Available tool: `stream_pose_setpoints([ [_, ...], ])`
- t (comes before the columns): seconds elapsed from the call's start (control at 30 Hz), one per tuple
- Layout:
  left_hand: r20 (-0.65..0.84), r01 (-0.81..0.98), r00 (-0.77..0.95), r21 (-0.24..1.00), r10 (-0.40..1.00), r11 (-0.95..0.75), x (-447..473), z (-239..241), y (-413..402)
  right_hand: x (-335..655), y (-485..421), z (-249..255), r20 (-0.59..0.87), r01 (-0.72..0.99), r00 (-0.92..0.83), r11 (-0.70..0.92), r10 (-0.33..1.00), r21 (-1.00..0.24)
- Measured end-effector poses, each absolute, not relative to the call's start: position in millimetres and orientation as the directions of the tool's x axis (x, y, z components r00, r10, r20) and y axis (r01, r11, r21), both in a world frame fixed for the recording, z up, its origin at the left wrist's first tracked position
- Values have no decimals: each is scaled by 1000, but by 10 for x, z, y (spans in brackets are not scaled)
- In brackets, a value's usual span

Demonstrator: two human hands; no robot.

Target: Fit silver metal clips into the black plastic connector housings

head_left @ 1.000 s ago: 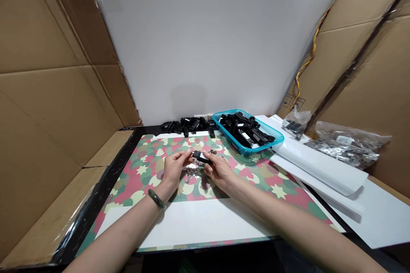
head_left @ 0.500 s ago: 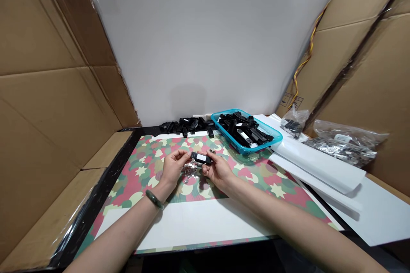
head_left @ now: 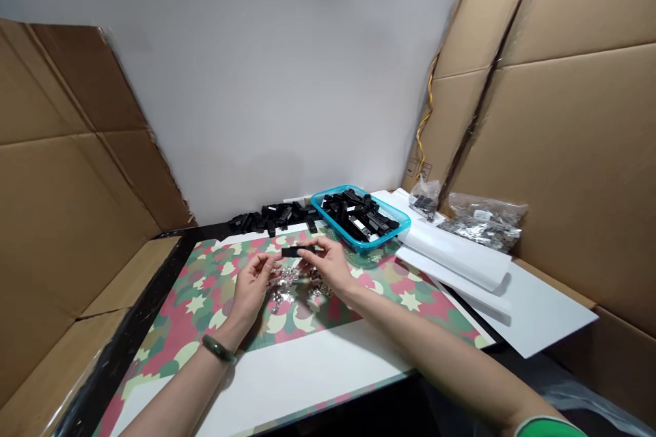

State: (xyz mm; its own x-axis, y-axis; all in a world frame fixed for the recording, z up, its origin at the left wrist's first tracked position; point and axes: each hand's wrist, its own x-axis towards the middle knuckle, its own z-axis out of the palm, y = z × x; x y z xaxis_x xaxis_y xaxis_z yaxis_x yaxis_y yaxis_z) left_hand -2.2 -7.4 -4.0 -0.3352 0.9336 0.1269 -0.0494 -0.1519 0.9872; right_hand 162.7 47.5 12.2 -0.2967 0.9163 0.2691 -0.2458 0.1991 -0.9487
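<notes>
Both forearms reach inward; the right hand (head_left: 328, 266) pinches a black connector (head_left: 296, 252) by one end, the left hand (head_left: 251, 288) curled just beside its other end; loose metal pieces (head_left: 285, 287) lie beneath the hands; a blue basket (head_left: 338, 227) sits beyond them.

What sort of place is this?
Probably a makeshift connector assembly bench: the right hand holds a black connector housing, a blue plastic basket is piled with similar housings, and a plastic bag of small metal parts lies nearby.
</notes>
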Motion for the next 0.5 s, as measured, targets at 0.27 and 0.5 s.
stream_pose_setpoints([
  [0.27,178,74,-343,984,922,-162,-96,-44,-91,2493,1268,470,691,677,35,491,722,-548],
  [0.5,194,200,-277,970,941,-141,-93,-91,-85,2767,1626,330,457,944,-78,213,886,-253],
])
